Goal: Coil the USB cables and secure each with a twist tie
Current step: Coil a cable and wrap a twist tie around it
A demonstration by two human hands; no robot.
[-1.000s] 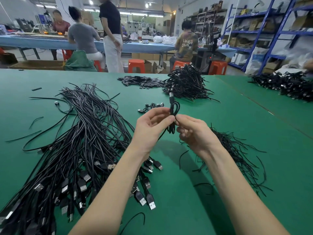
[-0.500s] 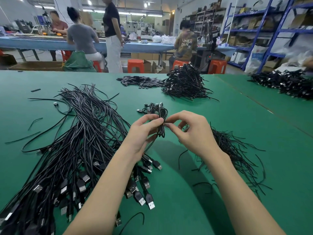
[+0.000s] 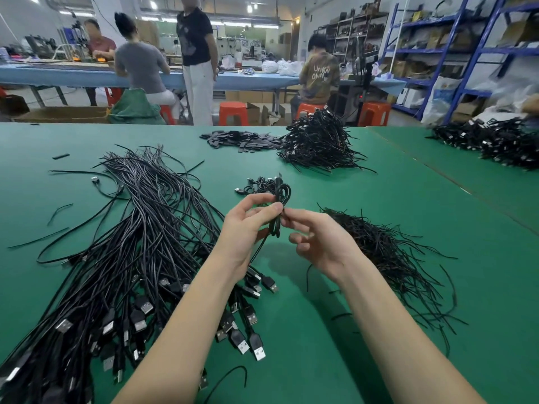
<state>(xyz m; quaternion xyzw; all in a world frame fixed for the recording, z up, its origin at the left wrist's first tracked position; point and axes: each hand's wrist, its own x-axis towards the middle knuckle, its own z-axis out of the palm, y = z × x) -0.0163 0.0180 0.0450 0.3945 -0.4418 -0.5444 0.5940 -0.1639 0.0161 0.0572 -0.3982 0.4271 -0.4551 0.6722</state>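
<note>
A small coiled black USB cable [image 3: 282, 196] stands upright above the green table [image 3: 379, 199]. My left hand [image 3: 248, 225] pinches its middle between thumb and fingers. My right hand [image 3: 318, 240] pinches the same spot from the right, fingertips at the coil's waist; a twist tie there is too thin to make out. To the left lies a big bundle of loose USB cables [image 3: 125, 258]. A heap of black twist ties [image 3: 385, 252] lies to the right.
A few finished coils [image 3: 256, 185] lie just behind my hands. A large pile of coiled cables [image 3: 318, 141] and flat black pieces [image 3: 239, 139] sit further back; another pile [image 3: 495, 144] is on the right table. People work at a blue table behind.
The coil has dropped lower and nearer, then shifted slightly. My right fingers have turned at the coil's middle while the left hand keeps its pinch.
</note>
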